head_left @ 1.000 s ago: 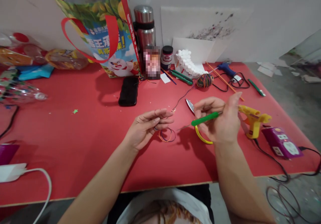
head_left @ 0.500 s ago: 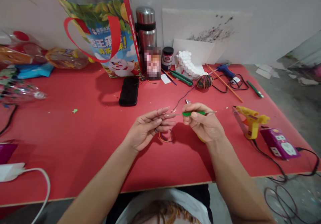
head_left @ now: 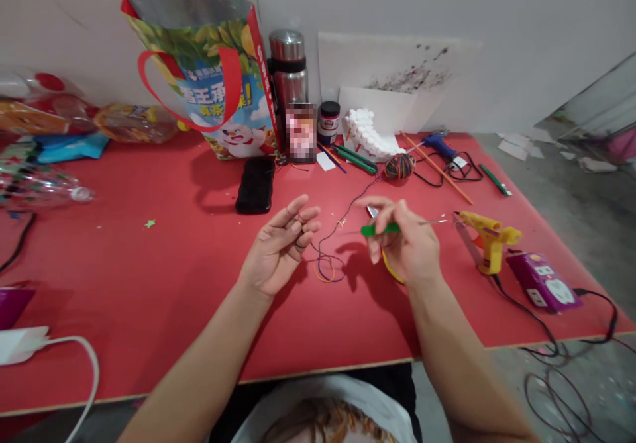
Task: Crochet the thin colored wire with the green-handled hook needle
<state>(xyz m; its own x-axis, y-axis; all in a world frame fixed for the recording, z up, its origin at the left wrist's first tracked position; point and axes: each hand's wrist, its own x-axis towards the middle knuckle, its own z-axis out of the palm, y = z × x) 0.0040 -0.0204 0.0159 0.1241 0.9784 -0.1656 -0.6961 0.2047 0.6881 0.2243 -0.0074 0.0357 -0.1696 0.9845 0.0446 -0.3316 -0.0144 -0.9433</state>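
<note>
Left hand point(head_left: 273, 257): fingers half-curled, thumb against them; thread leads there, firm pinch cannot be told. Right hand point(head_left: 417, 251): fingers closed on green-handled hook point(head_left: 380, 230), 2 thin metal ends exposed. Between hands, loose thread point(head_left: 342, 280) loops on tabletop point(head_left: 199, 297); slack could tangle, or a hook end snag it. Beyond, thread reaches yarn ball point(head_left: 399, 165), which could roll if tugged.

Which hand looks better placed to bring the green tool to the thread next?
Probably the right hand: it holds the green tool, with the looped thread just to its left. The left hand shows no tool.
</note>
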